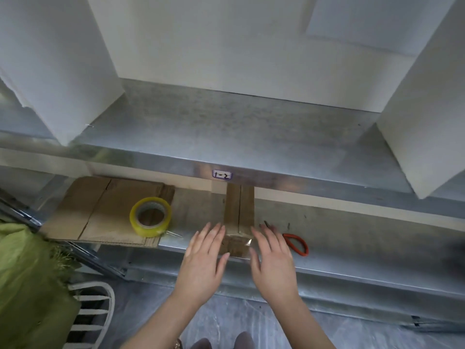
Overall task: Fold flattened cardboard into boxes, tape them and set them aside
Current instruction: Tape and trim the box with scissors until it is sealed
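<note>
- A small cardboard box (239, 212) stands on the lower metal shelf (352, 230) of a rack, a little right of the middle, with its long side running from near to far and its far end under the upper shelf.
- The box's 2 top flaps are shut and meet in a seam down the middle; a strip of clear tape (247, 241) shines on its near end.
- The left hand (203, 258) lies beside the box's near left side, its fingers straight and a little spread, gripping nothing; its thumb reaches toward the box's near face.
- The right hand (273, 260) mirrors it at the near right side, fingers straight and holding nothing; it is slightly blurred, so I cannot tell whether it touches the box.
- A stack of flattened cardboard (100, 212) lies at the left of the same shelf, well apart from the box.
- A roll of yellowish clear tape (151, 231) rests flat on the stack's right part.
- Scissors with orange handles (305, 246) lie on the shelf just right of the right hand.
- The upper shelf (226, 127) carries large white blocks (57, 66), and its front edge bears a small label (222, 174) above the box.
- A green fabric bag (27, 273) sits at the near left.
</note>
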The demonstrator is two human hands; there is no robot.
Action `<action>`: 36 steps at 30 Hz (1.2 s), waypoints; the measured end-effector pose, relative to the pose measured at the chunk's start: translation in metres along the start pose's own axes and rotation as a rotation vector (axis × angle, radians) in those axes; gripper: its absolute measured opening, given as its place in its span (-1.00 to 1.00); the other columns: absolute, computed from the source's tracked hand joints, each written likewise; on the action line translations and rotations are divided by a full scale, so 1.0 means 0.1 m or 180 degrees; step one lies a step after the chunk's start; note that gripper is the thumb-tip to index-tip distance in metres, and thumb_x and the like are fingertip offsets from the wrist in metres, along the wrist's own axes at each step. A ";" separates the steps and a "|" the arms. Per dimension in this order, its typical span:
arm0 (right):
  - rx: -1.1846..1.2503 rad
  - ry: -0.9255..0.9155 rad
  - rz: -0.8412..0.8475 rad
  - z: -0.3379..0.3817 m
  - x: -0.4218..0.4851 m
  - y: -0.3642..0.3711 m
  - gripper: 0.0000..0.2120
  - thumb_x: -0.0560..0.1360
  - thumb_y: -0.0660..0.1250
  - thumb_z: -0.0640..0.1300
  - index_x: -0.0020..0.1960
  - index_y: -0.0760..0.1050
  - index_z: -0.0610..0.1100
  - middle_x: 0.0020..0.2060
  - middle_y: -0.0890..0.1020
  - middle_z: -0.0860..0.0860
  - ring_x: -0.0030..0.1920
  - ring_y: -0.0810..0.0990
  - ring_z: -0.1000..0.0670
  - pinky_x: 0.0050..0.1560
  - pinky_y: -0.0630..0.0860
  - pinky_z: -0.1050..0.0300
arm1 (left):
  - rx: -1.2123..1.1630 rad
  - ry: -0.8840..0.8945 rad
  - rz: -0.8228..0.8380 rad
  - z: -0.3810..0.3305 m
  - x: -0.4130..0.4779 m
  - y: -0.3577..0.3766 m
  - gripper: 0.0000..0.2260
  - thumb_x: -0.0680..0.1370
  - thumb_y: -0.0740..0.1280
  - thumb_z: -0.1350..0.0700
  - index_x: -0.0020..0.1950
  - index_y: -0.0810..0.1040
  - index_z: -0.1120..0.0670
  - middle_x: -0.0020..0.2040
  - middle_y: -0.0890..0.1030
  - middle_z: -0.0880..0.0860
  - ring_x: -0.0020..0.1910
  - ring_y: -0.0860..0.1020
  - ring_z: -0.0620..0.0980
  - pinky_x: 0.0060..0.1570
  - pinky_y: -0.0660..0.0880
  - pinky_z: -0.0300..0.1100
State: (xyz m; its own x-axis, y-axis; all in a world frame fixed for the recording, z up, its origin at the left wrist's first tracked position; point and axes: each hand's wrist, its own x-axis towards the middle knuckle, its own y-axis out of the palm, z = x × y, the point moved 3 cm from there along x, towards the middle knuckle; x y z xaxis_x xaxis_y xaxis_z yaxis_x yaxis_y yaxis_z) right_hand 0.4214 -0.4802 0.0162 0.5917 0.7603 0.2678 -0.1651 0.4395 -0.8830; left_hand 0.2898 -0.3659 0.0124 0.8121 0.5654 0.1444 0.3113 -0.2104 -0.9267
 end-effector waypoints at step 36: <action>0.0477 0.0043 0.1228 -0.28 0.37 0.02 -0.32 0.42 0.31 -0.24 0.44 0.25 0.21 0.12 0.64 0.03 0.09 0.62 -0.02 0.01 0.59 0.06 | -0.1120 0.0220 0.1432 0.41 0.59 -0.22 -0.41 0.52 0.30 0.20 0.44 0.27 -0.30 0.11 0.57 -0.07 0.01 0.57 -0.15 0.09 0.51 -0.25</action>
State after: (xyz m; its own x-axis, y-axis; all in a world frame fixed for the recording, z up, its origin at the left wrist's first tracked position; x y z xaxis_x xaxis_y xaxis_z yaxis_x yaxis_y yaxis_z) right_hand 0.4657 -0.4645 0.0139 0.4742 0.8770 -0.0778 -0.4893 0.1890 -0.8514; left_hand 0.3105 -0.2950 0.0269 0.9293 0.3078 -0.2040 0.0636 -0.6776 -0.7326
